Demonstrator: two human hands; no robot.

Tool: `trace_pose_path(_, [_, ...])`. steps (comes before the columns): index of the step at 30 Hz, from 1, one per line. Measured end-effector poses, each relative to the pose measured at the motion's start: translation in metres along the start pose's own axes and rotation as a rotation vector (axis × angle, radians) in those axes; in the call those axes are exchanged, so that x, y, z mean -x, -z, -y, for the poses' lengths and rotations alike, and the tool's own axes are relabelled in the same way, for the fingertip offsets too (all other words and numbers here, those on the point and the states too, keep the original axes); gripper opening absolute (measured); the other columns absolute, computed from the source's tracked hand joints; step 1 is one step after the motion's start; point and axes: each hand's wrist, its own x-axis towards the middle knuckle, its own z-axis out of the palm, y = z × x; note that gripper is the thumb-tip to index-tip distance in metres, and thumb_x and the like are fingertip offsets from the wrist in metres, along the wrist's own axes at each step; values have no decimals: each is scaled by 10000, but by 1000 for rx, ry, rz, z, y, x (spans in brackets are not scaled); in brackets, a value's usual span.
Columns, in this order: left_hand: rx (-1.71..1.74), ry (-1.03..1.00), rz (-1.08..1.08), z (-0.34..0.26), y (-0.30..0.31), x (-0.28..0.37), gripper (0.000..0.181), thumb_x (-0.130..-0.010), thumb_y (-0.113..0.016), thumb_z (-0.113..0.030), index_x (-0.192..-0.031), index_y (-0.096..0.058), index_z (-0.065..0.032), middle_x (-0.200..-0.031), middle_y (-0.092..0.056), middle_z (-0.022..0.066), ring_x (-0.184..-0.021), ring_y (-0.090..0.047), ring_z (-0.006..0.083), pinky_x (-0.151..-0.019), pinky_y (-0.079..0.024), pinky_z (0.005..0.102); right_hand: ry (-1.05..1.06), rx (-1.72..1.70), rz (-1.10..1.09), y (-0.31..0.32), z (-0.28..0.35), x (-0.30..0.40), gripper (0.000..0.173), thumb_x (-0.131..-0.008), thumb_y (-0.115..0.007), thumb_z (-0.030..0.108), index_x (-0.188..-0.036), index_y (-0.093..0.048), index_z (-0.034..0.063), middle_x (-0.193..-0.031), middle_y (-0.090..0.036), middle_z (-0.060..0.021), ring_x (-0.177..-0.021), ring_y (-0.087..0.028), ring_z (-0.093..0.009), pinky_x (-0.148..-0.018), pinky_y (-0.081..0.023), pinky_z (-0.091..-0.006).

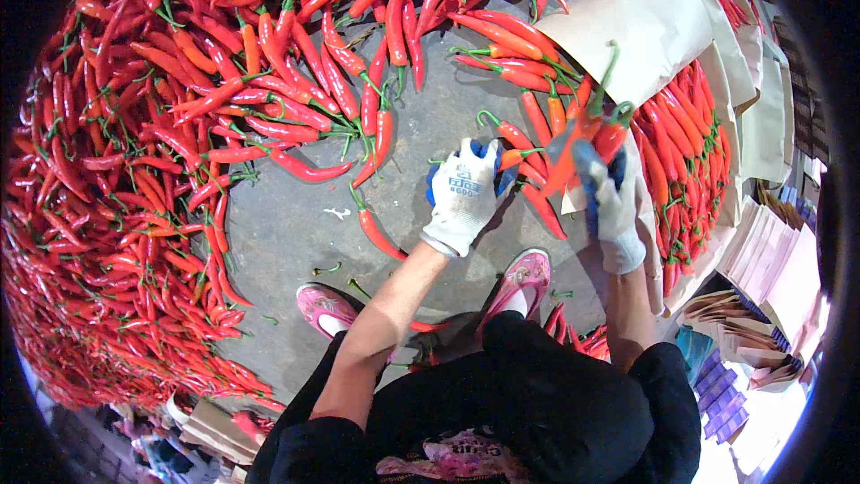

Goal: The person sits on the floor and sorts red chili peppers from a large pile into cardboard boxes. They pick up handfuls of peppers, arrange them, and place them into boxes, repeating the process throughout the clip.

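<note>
Red chili peppers [289, 87] with green stems lie in a wide heap on the grey floor. My left hand [463, 191], in a white glove with blue palm, is over the floor, its fingers curled down at the near end of an orange-red chili [512, 158]; whether it grips that chili is hidden. My right hand [608, 195], gloved alike, is raised and holds several red chilies [588, 141], blurred, with stems upward. Right beside it stands a paper-lined container packed with neatly laid red chilies [685, 161]. A pale paper sheet [638, 33] is folded over its far edge.
My feet in pink shoes [529, 275] stand close below my hands. Loose chilies [537, 114] lie between the heap and the container. Stacks of folded paper [772, 262] and purple crates [720, 390] are at the right. A brown carton [218, 427] is at the lower left.
</note>
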Motion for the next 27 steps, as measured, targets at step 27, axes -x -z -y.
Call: trace_pose_path(27, [76,441,-269,23,5,26,468,-660,-794,-218,-1042,-550,-102,-976,-605,116,-846,-627,331,-719,-500,420,184,1362,157,2,-102,55,584,-668,-762,308,-1181,-548,127,-1058,-584,-152,-1005,-556,-342,-859,-437,-440])
